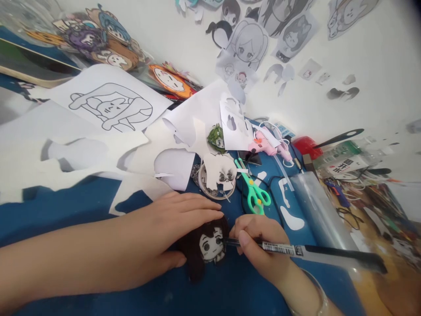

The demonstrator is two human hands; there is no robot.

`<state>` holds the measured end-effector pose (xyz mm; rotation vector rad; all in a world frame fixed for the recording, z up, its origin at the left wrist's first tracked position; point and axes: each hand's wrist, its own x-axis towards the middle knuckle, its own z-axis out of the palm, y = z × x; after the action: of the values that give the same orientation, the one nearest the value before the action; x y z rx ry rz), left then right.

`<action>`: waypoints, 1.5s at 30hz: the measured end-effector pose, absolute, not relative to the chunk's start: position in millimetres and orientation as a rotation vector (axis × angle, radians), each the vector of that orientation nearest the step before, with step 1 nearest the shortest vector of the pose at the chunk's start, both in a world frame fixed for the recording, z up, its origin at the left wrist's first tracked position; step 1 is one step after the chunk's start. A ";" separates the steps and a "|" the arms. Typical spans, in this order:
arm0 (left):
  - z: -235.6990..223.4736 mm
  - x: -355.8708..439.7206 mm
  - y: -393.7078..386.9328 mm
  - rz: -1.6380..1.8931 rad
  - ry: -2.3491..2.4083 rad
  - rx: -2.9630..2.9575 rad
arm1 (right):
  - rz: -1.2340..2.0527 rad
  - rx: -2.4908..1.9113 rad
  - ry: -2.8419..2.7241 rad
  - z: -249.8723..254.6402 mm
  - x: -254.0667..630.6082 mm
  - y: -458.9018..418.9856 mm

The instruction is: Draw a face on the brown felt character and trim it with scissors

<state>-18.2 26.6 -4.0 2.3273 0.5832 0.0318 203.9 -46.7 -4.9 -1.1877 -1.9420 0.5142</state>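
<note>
A small cartoon-face cutout (210, 246), with dark brown hair and a white face, lies on the blue tabletop. My left hand (177, 228) rests over its hair, fingers stretched out and thumb apart, steadying it flat. My right hand (258, 241) pinches a black marker pen (279, 249), whose tip meets the drawn eye on the right side of the face. The pen's barrel slants off to the right, past the hand. Part of the cutout's left side is hidden beneath my left hand.
Beyond the hands stands a round tub (217, 193) topped with a paper scrap, beside green scissors (255, 193). Cut white sheets (82, 153) spread across the left. Pink glue guns (266, 145) and a clear plastic roll (315, 215) lie to the right. Drawings (248, 44) hang on the wall.
</note>
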 end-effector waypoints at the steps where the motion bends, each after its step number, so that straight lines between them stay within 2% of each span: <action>1: -5.1 -18.8 26.8 0.037 0.575 2.323 | 0.504 -1.195 -1.943 -4.9 203.8 -46.6; 45: -8.8 -19.3 26.4 0.149 0.532 2.382 | 0.634 -1.211 -1.853 -17.4 214.3 -51.7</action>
<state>-19.3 26.4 -8.8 2.3823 0.5317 0.1490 214.3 -51.7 -17.4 -1.2107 -1.8533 0.6343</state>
